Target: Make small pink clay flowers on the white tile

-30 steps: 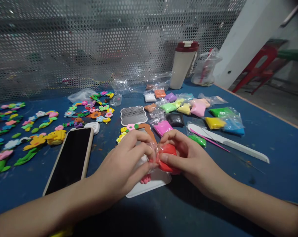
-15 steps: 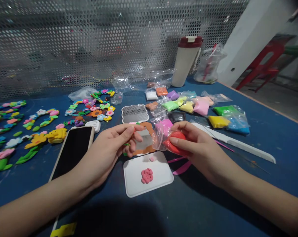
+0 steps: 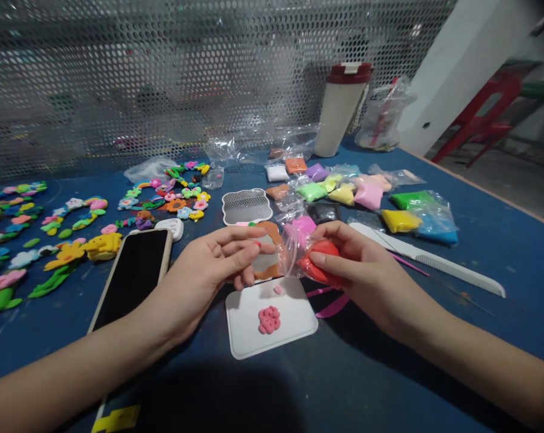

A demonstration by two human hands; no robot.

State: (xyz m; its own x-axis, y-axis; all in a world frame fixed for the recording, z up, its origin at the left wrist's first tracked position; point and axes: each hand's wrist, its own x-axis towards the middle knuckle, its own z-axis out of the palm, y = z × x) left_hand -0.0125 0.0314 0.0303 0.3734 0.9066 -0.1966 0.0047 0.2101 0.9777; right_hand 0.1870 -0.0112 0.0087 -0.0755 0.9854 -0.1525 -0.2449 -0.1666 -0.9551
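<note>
Red clay bag (image 3: 319, 260): clear plastic packet with a lump of red clay inside, held above the surface, just past the far edge of the white tile (image 3: 294, 328).
Right hand (image 3: 350, 264): we hold it closed around the clay lump, thumb on top, fingers beneath; the bag's open plastic neck points toward our left hand.
Left hand (image 3: 208, 270): fingers loosely curled, thumb and forefinger tips drawn together just beside the bag mouth; a small red bit seems pinched there, though we cannot tell for sure.
White tile: lies flat under both hands, carrying a pink clay flower (image 3: 268, 319) and a tiny pink crumb.
Nearby: phone (image 3: 134, 276) to the left, clay packets (image 3: 344, 193) and a white comb (image 3: 434, 262) to the right, finished clay figures (image 3: 68, 255) along the left of the blue surface (image 3: 501, 240).
Risk, squeeze: too firm a grip could, we judge, push red clay out of the open neck.
Risk, drop: a loosened pinch might let the red bit fall onto the pink flower and stain it.
Risk, wrist: lowering our left wrist could flatten the flower.
</note>
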